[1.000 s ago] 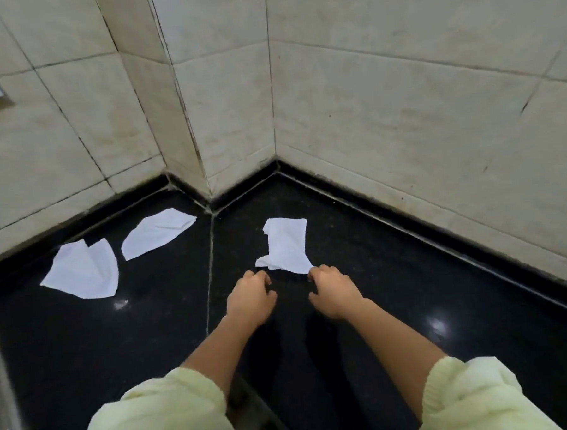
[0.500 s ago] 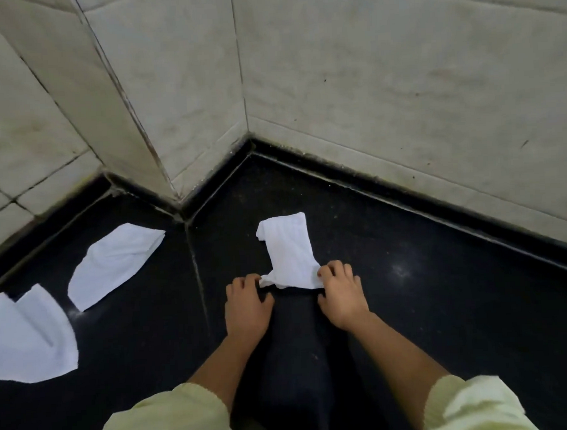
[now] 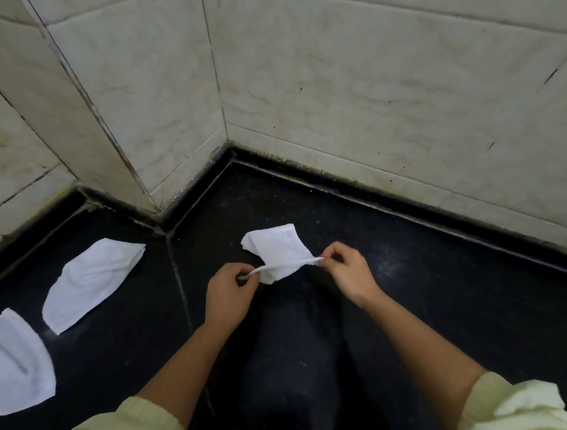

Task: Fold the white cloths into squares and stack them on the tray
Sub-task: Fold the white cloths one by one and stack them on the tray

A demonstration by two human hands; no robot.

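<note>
White cloth [image 3: 282,252] hangs stretched between both hands — left hand [image 3: 228,291] and right hand [image 3: 347,270] each pinching a near corner — above the black worktop [image 3: 444,305].

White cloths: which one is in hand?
The rightmost cloth, near edge pinched by left hand and right hand; middle cloth and leftmost cloth lie untouched.

Both hands, left hand [image 3: 228,291] and right hand [image 3: 347,270], on white cloth [image 3: 282,252] corners above black floor [image 3: 443,288].

pale tiled walls [image 3: 367,79], glossy black floor [image 3: 461,304]
</note>
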